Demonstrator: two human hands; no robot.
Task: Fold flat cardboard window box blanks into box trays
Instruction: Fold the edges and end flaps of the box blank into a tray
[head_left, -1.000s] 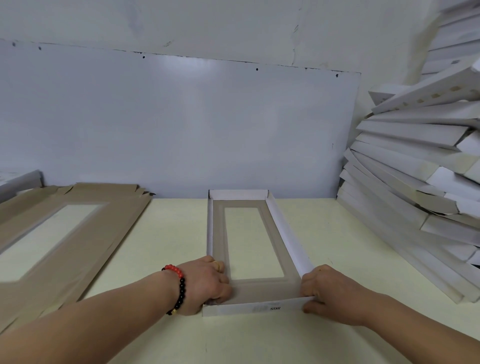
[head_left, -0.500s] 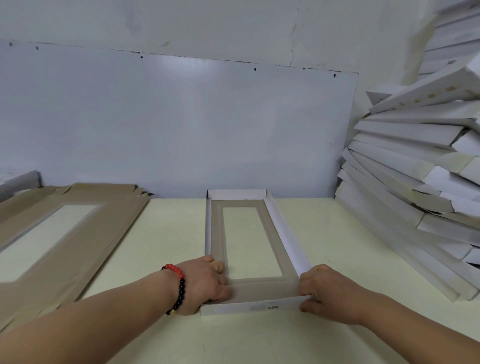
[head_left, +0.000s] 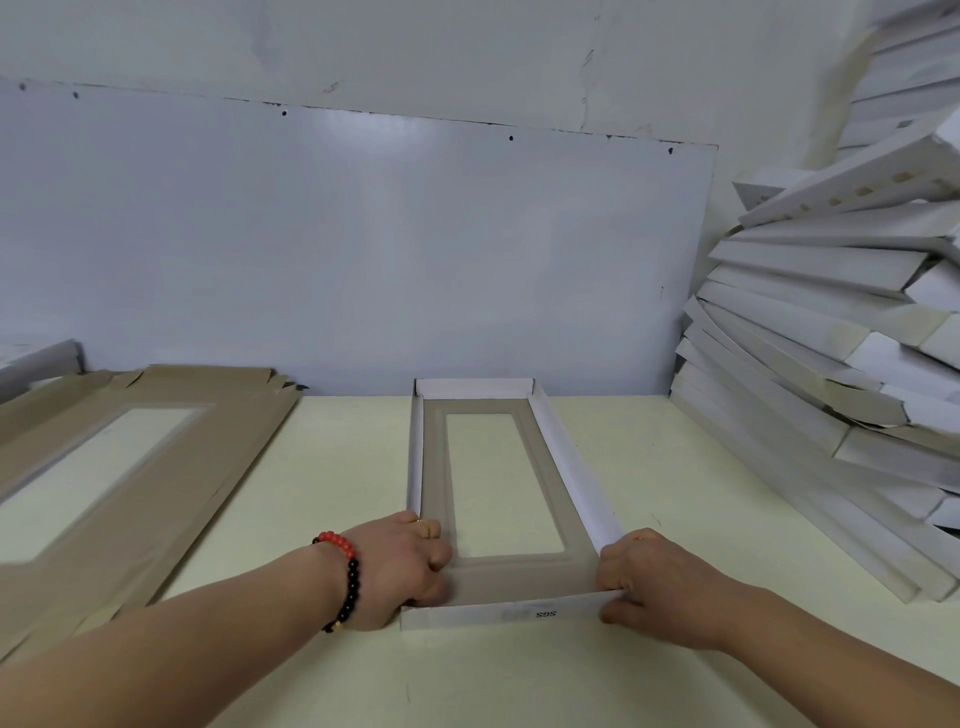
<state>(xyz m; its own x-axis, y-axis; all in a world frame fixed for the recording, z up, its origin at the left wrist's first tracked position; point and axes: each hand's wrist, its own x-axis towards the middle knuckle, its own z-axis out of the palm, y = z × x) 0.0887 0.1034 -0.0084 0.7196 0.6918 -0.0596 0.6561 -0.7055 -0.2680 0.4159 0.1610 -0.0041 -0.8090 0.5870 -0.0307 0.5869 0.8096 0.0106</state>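
Note:
A long cardboard window box tray (head_left: 571, 467) lies on the pale table, running away from me, brown inside with white walls standing up and a clear window in its floor. My left hand (head_left: 405, 566), with a red and black bead bracelet at the wrist, grips the tray's near left corner, fingers curled over the wall into the tray. My right hand (head_left: 649, 587) pinches the near right corner, where the near wall meets the right wall.
A pile of flat brown window blanks (head_left: 130, 467) lies at the left. A tall leaning stack of folded white trays (head_left: 831, 364) fills the right side. A white wall panel (head_left: 363, 249) stands just behind the tray's far end.
Almost nothing has moved. Both hands stay at the near corners, and the near wall looks slightly straighter and closer to the corners.

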